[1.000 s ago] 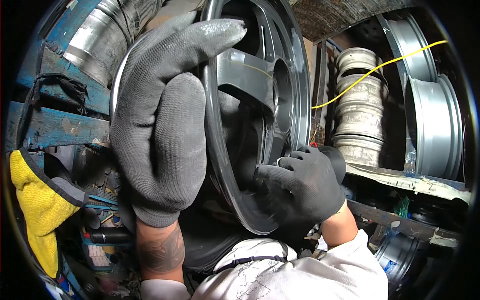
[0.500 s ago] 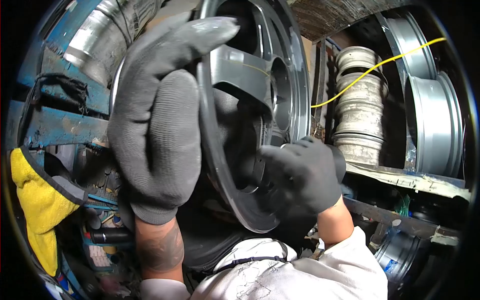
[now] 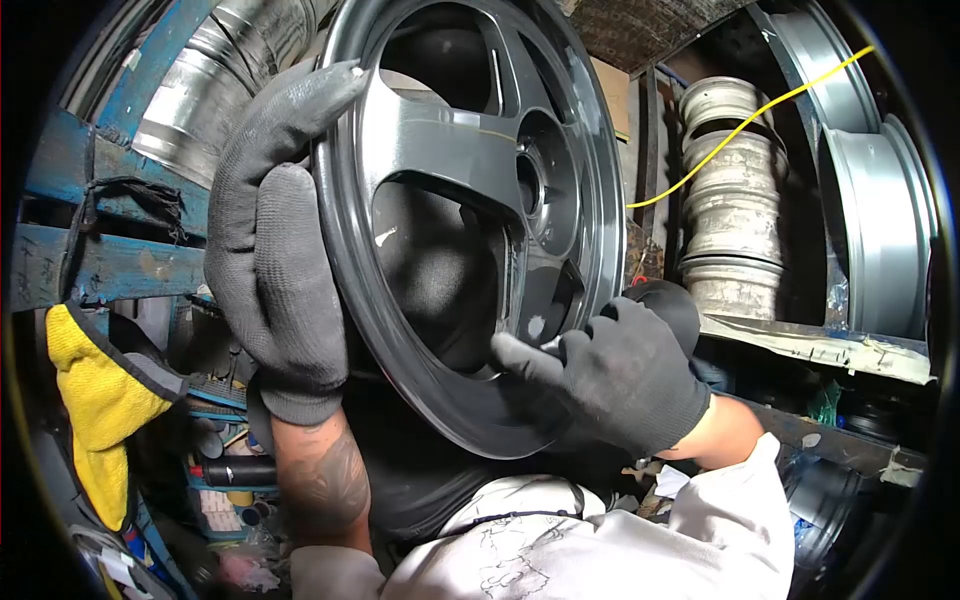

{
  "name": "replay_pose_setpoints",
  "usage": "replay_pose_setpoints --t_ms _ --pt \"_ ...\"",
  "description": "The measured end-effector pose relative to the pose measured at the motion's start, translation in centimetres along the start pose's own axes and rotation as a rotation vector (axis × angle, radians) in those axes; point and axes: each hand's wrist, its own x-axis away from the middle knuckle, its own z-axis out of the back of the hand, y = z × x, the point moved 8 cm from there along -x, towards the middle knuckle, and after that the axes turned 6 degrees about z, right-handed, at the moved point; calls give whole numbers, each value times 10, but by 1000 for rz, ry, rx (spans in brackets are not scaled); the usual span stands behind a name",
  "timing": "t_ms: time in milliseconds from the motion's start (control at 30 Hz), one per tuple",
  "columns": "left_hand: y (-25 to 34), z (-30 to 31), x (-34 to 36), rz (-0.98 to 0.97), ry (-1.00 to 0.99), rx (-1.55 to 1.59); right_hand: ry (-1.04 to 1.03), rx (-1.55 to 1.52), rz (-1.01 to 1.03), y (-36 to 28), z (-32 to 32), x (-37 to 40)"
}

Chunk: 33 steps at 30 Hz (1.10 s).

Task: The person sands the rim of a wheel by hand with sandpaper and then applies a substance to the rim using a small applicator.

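Wheel (image 3: pixel 450 150) face-on now, perhaps near shelf (image 3: pixel 812 346)

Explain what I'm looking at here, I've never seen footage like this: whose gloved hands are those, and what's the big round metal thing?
This is one picture from a camera worn on a person's head, looking down at their own two hands. There is no machine. The left hand, in a grey glove, wraps its fingers over the edge of a dark grey car wheel, held upright close to the camera. The right hand, in a black glove, grips the wheel's lower edge. Behind, on a shelf, stands a stack of pale wheels, with silver wheels beside it and a yellow cord running across. A yellow cloth hangs at the left by a blue frame.
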Motion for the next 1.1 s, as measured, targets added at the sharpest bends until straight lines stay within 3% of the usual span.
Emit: replay_pose_setpoints --t_ms 67,167,233,300,400,433,500,567,600,633,767,833,900,1000,1100 --pt "-7 0 -2 -136 -26 30 -75 8 34 -3 2 3" --pt "0 -2 0 -43 3 32 98 112 -83 23 2 -5" --pt "-2 -3 0 -15 23 96 96 99 -263 52 9 -7" --pt "15 -1 7 60 36 3 299 -199 -310 75 28 3" --pt "14 -6 5 -48 59 35 800 -657 -281 115 45 17" --pt "17 -9 5 -104 90 49 802 -777 -377 133 36 16" --pt "36 -11 11 -98 42 -85 985 -1012 -295 171 -5 12" --pt "50 -15 15 -208 -2 -163 957 -1134 -368 175 -33 8" --pt "54 -17 13 -194 -4 -198 908 -1139 -300 178 -48 1" --pt "56 -20 14 -168 -6 -229 994 -1145 -170 173 -41 2" --pt "73 -25 8 -153 -74 -361 1116 -1166 -140 151 -29 10" --pt "92 -34 9 -169 -8 -477 1226 -1139 -84 142 -21 16" --pt "104 -50 11 -136 -131 -552 1419 -1075 74 135 -3 29" --pt "127 -103 13 -165 -471 -833 1522 -703 222 119 33 54" --pt "103 -144 -1 227 -1007 -421 1472 -635 234 109 29 52"
